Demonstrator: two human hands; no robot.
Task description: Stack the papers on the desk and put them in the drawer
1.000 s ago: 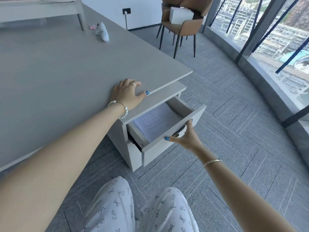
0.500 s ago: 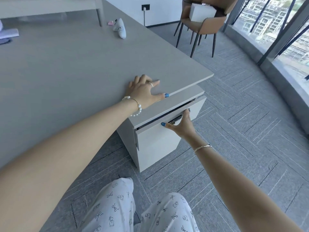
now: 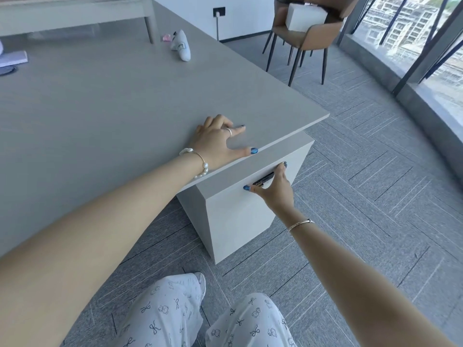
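Now the drawer (image 3: 240,219) has been pushed shut, papers inside, right hand (image 3: 271,187) gripping its handle (image 3: 263,179), left hand (image 3: 218,144) spread flat on the counter (image 3: 100,108).

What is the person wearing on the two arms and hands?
Both arms are bare, with no sleeves. The left hand has a silver ring and a thin gold bracelet with white pearls at the wrist. The right hand has a thin gold bangle. The nails are painted dark blue.
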